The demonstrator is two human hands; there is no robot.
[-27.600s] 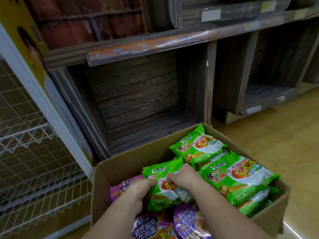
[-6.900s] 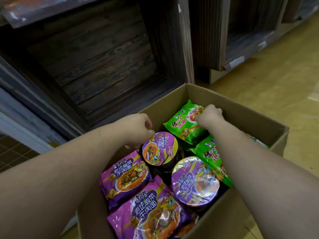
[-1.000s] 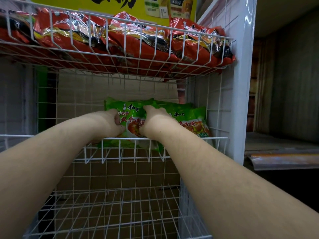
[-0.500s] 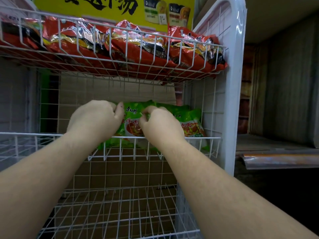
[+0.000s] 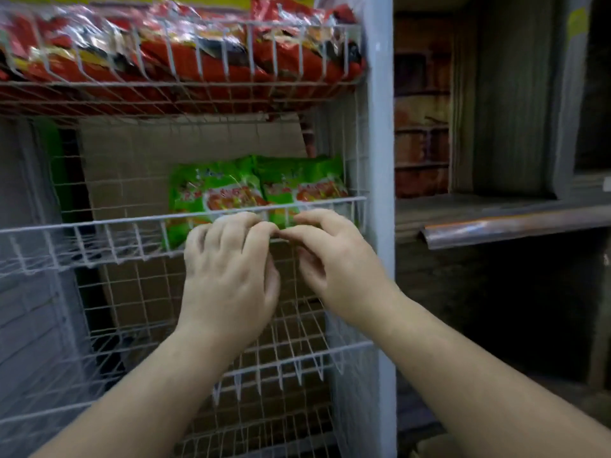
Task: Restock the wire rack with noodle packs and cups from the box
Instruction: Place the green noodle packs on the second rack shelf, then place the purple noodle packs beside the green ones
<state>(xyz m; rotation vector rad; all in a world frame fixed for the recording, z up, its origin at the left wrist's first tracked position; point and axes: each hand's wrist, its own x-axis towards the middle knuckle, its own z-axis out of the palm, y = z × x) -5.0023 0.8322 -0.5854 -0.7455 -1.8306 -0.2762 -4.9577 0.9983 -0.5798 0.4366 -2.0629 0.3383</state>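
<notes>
Nearest the camera, two bare forearms reach forward toward the white wire rack (image 5: 378, 193). The left hand (image 5: 228, 276) and the right hand (image 5: 334, 262) hang side by side in front of the middle shelf, just below its front rail (image 5: 99, 223). Both have loosely curled fingers and grasp nothing; the fingertips of the two hands nearly meet at the level of the rail, and whether they touch the wire cannot be told through the blur.

Behind the rail, on the middle shelf, two green noodle packs (image 5: 215, 193) stand upright side by side at the right end, the right-hand one close to the rack's side mesh. A sheet of brown cardboard (image 5: 185, 143) stands behind the rack's back grid. The lower shelf (image 5: 281, 361) sits beneath the hands.

Above, the top shelf holds a row of red noodle packs (image 5: 185, 54) lying behind its wire front. To the right of the rack's white post stands a dark wooden shelf unit (image 5: 496, 213) with a worn front edge.
</notes>
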